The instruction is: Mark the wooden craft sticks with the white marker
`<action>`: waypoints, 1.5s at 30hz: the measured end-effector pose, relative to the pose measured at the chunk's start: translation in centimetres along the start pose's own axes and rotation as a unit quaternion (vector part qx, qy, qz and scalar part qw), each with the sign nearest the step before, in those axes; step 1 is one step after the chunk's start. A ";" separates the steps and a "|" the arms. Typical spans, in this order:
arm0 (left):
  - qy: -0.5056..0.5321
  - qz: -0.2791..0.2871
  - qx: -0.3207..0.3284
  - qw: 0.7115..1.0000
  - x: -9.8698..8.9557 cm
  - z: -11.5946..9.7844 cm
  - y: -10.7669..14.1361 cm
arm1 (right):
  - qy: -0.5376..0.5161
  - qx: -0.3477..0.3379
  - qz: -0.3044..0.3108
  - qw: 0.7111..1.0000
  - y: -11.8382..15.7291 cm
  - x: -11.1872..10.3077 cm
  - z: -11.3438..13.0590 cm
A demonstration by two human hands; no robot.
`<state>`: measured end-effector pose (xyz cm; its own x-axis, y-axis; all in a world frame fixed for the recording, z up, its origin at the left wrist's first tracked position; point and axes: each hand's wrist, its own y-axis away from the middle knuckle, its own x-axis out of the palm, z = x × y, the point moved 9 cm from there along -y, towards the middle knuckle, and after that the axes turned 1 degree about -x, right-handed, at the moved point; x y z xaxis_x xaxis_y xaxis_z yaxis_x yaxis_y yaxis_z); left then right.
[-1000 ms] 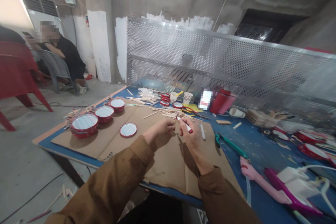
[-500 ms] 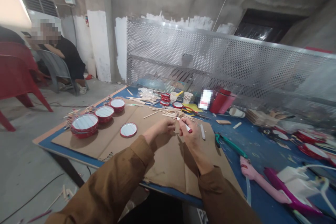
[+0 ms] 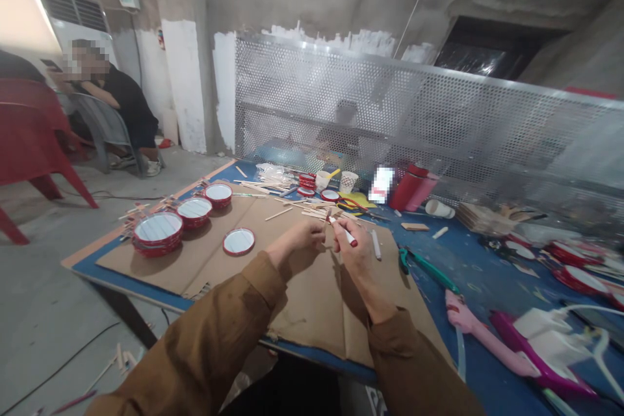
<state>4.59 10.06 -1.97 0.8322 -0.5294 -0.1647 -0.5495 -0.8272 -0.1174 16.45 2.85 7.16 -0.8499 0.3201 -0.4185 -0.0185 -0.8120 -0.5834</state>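
My right hand (image 3: 355,250) is closed around a white marker pen with a dark red end (image 3: 350,238), its tip pointing up and left. Beside it, my left hand (image 3: 305,237) is closed in a pinch. What sits in its fingertips is too small to make out. A small brownish piece (image 3: 329,214) shows at the marker's tip. Both hands are above a cardboard sheet (image 3: 302,299). To the left lies a round red-rimmed disc with a pale face (image 3: 238,242). Thin wooden sticks (image 3: 279,214) lie just beyond the hands.
Stacks of red-rimmed discs (image 3: 158,229) stand along the left edge. Green-handled pliers (image 3: 431,270), a pink hand-shaped stick (image 3: 487,341) and a power strip (image 3: 541,364) lie right. Cups (image 3: 348,181), a red bottle (image 3: 409,186) and a perforated metal screen (image 3: 302,91) are behind. A person (image 3: 124,101) sits far left.
The brownish piece at the marker's tip has shifted very slightly. My hands and the things on the table are otherwise nearly where they were.
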 end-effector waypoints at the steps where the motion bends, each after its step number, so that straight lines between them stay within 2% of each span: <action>1: 0.003 0.000 -0.001 1.000 0.0 0.1 0.0 | 0.004 -0.001 0.005 1.000 0.0 0.1 -0.1; 8: 0.023 0.010 0.006 1.000 0.2 0.3 -0.2 | -0.006 -0.004 -0.012 1.000 0.0 -0.1 -0.1; 15: 0.028 0.005 0.021 0.999 0.0 0.2 -0.3 | 0.002 -0.003 0.023 1.000 -0.1 0.4 -0.4; 21: 0.014 0.003 0.011 1.000 0.0 0.5 -0.4 | -0.004 -0.002 0.000 1.000 0.0 -0.1 0.0; 27: -0.024 -0.004 0.004 1.000 -0.4 0.5 -0.3 | 0.004 0.002 0.022 1.000 0.0 0.3 -0.2; 32: 0.010 0.008 0.013 1.000 -0.1 0.3 -0.4 | 0.000 0.006 -0.004 1.000 0.0 0.0 -0.3; 36: 0.043 0.019 0.013 0.999 0.5 0.5 -0.5 | 0.007 -0.001 0.003 1.000 0.0 0.2 -0.2; 41: -0.004 -0.009 0.001 1.000 -0.1 0.6 -0.3 | -0.009 0.004 -0.015 1.000 -0.1 -0.3 -0.3; 45: -0.021 -0.005 -0.003 1.000 -0.2 0.3 -0.1 | -0.007 0.005 -0.004 1.000 -0.1 -0.2 -0.1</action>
<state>4.45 10.29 -2.24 0.8343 -0.5122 -0.2040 -0.5398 -0.8340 -0.1137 16.69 2.89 7.21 -0.8573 0.3188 -0.4043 -0.0294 -0.8143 -0.5797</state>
